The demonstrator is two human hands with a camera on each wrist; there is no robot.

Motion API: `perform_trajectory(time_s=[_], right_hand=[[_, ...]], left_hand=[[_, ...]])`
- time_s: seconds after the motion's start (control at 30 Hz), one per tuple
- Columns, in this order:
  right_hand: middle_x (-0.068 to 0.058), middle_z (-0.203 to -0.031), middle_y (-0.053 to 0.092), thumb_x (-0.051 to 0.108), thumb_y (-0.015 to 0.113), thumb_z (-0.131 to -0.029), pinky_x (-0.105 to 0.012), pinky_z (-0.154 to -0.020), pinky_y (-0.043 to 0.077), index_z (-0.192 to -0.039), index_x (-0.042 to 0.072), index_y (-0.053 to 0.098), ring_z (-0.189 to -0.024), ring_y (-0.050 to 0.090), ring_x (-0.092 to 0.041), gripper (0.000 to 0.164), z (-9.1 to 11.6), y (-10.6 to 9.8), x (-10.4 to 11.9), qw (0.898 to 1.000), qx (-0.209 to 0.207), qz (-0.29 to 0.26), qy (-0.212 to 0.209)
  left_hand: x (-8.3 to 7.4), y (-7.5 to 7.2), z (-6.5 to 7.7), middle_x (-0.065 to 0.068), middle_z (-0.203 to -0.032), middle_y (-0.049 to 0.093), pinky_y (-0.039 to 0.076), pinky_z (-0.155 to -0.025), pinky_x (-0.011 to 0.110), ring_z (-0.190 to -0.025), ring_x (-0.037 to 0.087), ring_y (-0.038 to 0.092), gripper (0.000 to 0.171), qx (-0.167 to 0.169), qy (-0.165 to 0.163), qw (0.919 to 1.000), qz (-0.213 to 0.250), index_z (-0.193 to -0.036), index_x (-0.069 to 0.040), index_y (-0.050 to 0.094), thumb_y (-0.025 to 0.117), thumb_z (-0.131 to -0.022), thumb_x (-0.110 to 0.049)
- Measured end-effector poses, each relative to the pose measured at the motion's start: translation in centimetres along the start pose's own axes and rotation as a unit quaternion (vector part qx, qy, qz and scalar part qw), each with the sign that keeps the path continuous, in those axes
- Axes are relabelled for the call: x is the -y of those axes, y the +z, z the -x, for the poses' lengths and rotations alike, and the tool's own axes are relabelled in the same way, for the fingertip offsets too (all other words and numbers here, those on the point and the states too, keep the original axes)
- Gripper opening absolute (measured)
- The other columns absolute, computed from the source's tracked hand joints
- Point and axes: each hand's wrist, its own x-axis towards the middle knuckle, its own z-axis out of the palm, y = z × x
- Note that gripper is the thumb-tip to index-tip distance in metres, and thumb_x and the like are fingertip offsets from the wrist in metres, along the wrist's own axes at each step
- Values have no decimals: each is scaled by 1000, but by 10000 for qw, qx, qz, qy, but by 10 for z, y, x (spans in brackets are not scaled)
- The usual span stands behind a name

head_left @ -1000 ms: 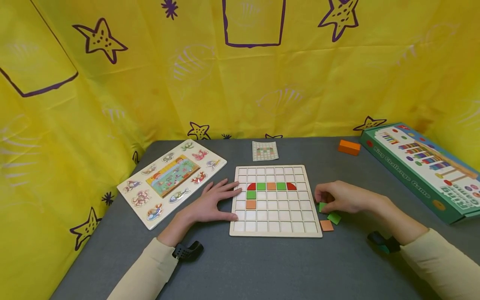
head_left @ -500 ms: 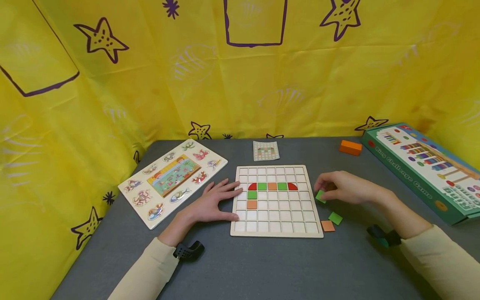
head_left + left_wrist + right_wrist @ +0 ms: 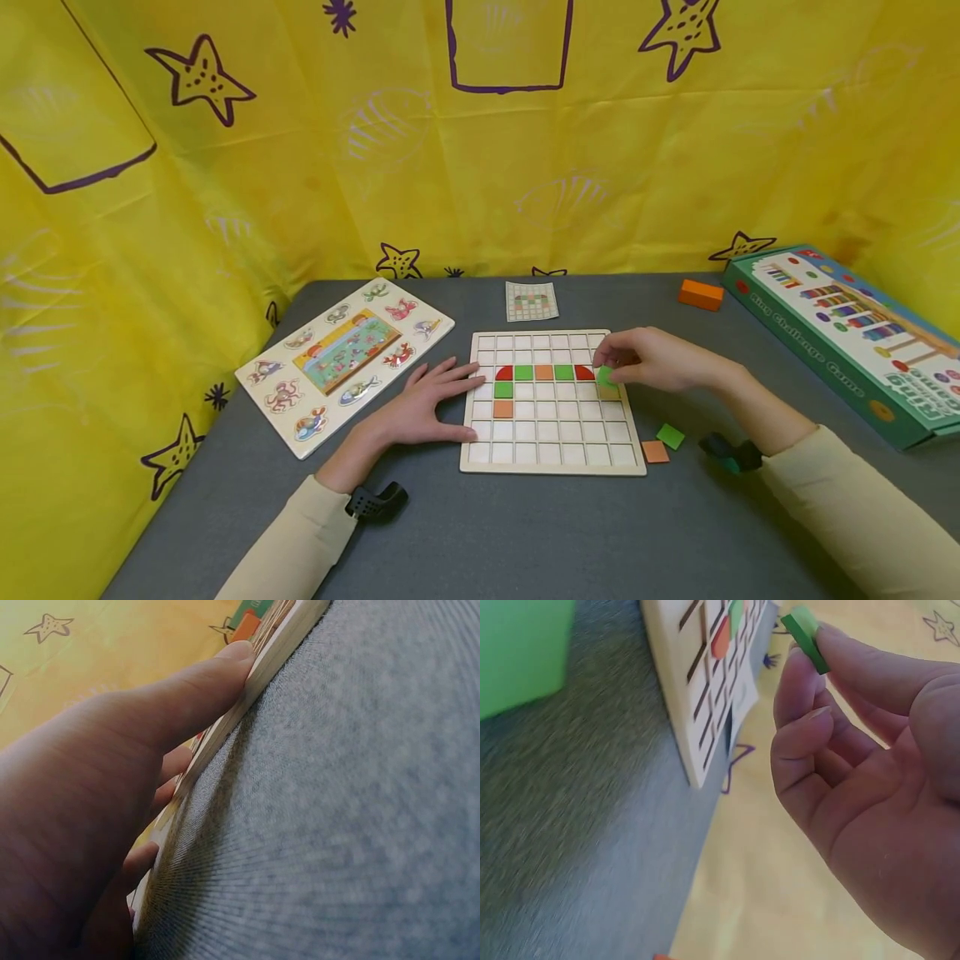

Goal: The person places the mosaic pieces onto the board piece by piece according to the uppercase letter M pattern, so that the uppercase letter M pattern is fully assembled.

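Note:
My right hand (image 3: 647,358) pinches a green square tile (image 3: 805,637) between thumb and fingertips, over the right side of the wooden grid board (image 3: 558,454). My left hand (image 3: 427,406) lies spread at the board's left edge, with thumb and fingertips on the rim; the left wrist view shows the thumb (image 3: 202,682) along that edge. Set in the board is a row of red rounded, green and orange pieces, with a green tile (image 3: 503,389) and an orange tile (image 3: 502,408) below its left end. Beside the board's lower right corner lie a loose green tile (image 3: 671,436) and an orange tile (image 3: 655,452).
A small pattern card (image 3: 532,302) lies behind the board. To the left is a sea-animal puzzle board (image 3: 300,442). An orange block (image 3: 701,294) and a green game box (image 3: 840,350) stand at the right. A yellow curtain (image 3: 480,183) hangs behind the table.
My right hand has lifted a green tile from the table beside the board and carried it left over the board's right columns. The left hand has stayed in place.

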Motion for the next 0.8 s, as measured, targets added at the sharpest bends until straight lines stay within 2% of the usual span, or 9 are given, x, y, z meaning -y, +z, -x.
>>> perform_trajectory(time_s=[0.2, 0.47, 0.8], right_hand=[[3, -96, 66, 9, 72, -95, -36, -81, 52, -111, 5, 70, -89, 60, -18, 16, -17, 5, 5, 10000, -32, -75, -45], [2, -93, 66, 6, 71, -95, -34, -75, 53, -108, 6, 70, -87, 61, -19, 13, -42, 16, 12, 9992, 59, -391, -31], [2, -93, 66, 5, 69, -95, -33, -79, 51, -106, 7, 73, -85, 59, -15, 11, -65, 34, 18, 9985, 271, -282, -379]], left_hand=[[1, 0, 0, 3, -163, 32, 2, -113, 67, -152, 34, 13, 86, -12, 52, 10000, 12, -155, -19, 44, 79, -84, -51], [1, 1, -1, 3, -163, 33, 3, -112, 68, -152, 35, 13, 84, -21, 73, 10000, -17, -155, -19, 45, 77, -85, -53], [0, 0, -1, 0, -163, 30, 2, -114, 65, -153, 32, 12, 86, 57, -61, 9999, -57, -156, -21, 44, 77, -84, -55]])
